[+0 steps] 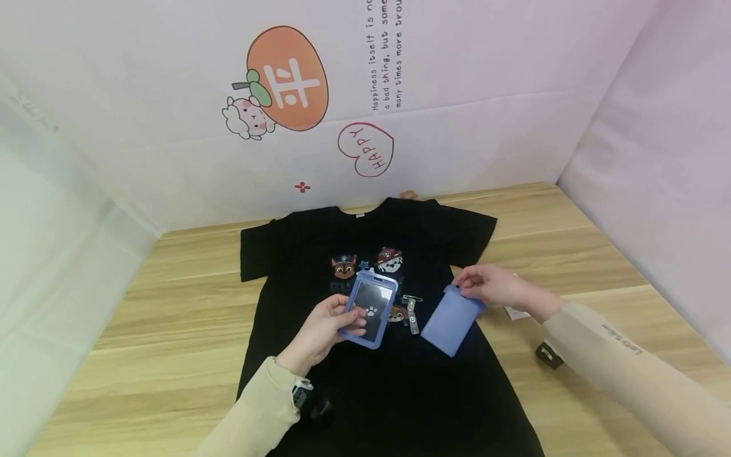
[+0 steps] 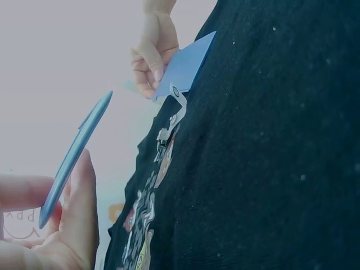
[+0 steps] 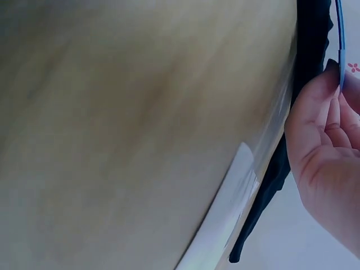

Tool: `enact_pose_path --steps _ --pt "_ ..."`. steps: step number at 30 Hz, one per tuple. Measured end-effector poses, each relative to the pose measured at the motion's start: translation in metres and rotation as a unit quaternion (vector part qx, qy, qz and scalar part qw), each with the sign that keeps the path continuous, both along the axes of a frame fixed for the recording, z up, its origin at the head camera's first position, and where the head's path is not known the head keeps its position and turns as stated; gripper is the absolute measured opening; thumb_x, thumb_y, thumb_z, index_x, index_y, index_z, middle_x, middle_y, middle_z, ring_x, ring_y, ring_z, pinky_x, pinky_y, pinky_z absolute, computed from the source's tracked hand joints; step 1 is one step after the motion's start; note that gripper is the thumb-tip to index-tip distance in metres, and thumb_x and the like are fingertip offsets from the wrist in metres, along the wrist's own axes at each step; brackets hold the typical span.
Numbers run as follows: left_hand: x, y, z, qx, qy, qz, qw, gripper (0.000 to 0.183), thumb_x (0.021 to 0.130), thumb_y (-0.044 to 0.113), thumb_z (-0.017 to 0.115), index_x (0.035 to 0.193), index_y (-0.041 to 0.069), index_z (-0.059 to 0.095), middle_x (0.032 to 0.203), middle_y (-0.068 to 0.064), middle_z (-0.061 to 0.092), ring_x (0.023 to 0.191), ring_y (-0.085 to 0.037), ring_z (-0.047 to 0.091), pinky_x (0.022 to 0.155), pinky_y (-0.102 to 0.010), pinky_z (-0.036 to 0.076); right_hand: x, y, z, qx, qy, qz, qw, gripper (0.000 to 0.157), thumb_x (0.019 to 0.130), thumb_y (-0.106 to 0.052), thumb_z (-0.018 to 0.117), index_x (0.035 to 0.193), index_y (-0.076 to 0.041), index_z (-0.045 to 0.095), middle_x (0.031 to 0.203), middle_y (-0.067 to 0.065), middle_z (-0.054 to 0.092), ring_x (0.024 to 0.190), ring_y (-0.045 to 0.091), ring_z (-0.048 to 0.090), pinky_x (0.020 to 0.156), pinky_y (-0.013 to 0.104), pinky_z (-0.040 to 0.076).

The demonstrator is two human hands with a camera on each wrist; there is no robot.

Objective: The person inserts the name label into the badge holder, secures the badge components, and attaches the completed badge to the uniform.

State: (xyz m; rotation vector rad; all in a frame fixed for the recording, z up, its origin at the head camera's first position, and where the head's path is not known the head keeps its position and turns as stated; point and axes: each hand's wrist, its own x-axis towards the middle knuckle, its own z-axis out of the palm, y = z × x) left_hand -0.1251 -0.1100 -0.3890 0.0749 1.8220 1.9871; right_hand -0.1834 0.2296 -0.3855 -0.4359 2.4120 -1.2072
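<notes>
My left hand (image 1: 327, 327) grips a blue badge holder frame (image 1: 390, 293) with a clear window, through which a white paw print shows. In the left wrist view this frame (image 2: 79, 149) appears edge-on between thumb and fingers. Off to the right, my right hand (image 1: 492, 285) pinches the top end of a plain blue badge holder cover (image 1: 451, 322), held over the shirt. The right wrist view shows only a thin blue edge (image 3: 341, 50) of it at the fingertips. Between the two pieces lies a strap clip with a metal pin (image 1: 412, 315) on the black T-shirt (image 1: 365, 387).
The T-shirt, printed with cartoon dogs (image 1: 344, 267), is spread on a wooden table (image 1: 188, 317). A white card in clear plastic (image 3: 225, 208) lies beside my right forearm, near a small black object (image 1: 549, 355). Printed white cloth (image 1: 457, 95) hangs behind.
</notes>
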Motion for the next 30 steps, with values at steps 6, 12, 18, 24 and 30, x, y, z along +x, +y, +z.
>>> enact_pose_path --steps 6,12,18,24,30 --pt "-0.001 0.002 -0.001 0.000 -0.001 0.001 1.0000 0.025 0.096 0.003 0.048 0.117 -0.009 0.040 0.097 -0.005 0.067 0.075 -0.006 0.065 0.075 -0.024 0.055 -0.002 -0.003 0.000 0.008 -0.001 -0.006 1.000 0.020 0.093 -0.001 0.053 0.111 0.006 0.058 0.090 0.009 0.063 0.067 0.013 0.047 0.054 0.021 0.039" --pt "-0.001 0.005 -0.002 0.004 -0.007 0.001 1.0000 0.026 0.096 0.001 0.048 0.118 -0.010 0.039 0.095 -0.004 0.066 0.075 -0.006 0.064 0.075 -0.023 0.055 -0.003 -0.004 0.000 0.033 0.018 0.005 0.999 0.020 0.092 0.000 0.054 0.110 0.006 0.059 0.095 0.013 0.066 0.078 0.016 0.055 0.061 0.023 0.046" --pt "-0.001 0.005 -0.003 0.009 -0.009 -0.002 0.9999 0.023 0.096 0.001 0.048 0.115 -0.009 0.040 0.093 -0.004 0.065 0.075 -0.006 0.064 0.075 -0.024 0.055 -0.003 -0.002 0.003 0.038 0.037 0.018 0.998 0.023 0.092 -0.001 0.055 0.113 0.007 0.059 0.103 0.018 0.066 0.088 0.018 0.059 0.068 0.024 0.049" --pt "-0.001 0.006 -0.004 0.014 -0.010 -0.006 0.9998 0.023 0.096 0.001 0.047 0.115 -0.009 0.039 0.092 -0.003 0.065 0.075 -0.006 0.064 0.076 -0.024 0.055 -0.004 0.003 0.007 0.021 0.022 0.021 0.999 0.025 0.093 -0.004 0.055 0.115 0.007 0.056 0.105 0.017 0.064 0.091 0.020 0.060 0.075 0.031 0.054" --pt "-0.002 0.007 -0.007 0.017 -0.015 -0.009 0.9997 0.023 0.097 0.002 0.047 0.115 -0.009 0.039 0.092 -0.003 0.065 0.077 -0.007 0.064 0.077 -0.025 0.055 -0.001 0.005 0.013 0.002 0.010 0.011 1.000 0.029 0.093 -0.006 0.055 0.118 0.008 0.053 0.105 0.018 0.062 0.092 0.022 0.060 0.079 0.037 0.055"
